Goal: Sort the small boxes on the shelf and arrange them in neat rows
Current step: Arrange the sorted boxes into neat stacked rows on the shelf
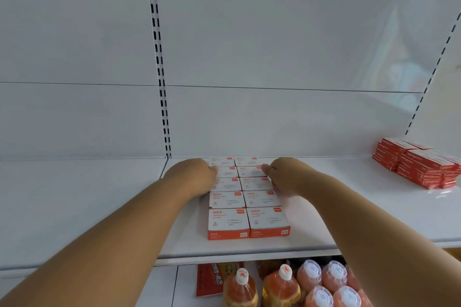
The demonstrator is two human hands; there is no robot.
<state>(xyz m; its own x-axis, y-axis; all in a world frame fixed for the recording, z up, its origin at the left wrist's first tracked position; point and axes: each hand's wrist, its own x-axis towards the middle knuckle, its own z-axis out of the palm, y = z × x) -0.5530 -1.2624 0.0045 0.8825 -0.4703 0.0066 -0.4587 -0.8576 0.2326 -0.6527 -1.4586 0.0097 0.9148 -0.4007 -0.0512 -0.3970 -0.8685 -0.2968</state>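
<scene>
Nearly done: both hands (pixel 197 177) press the two rows of white boxes (pixel 247 197) straight on the shelf (pixel 99 207), fingers hidden; red boxes (pixel 419 164) remain heaped.

"PAPER CLIPS" on the white-and-orange small boxes (pixel 228 222)

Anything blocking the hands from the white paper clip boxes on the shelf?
Nothing visible. The left hand and right hand already touch the outer sides of the two rows of paper clip boxes. The red boxes sit far to the right, well apart.
</scene>
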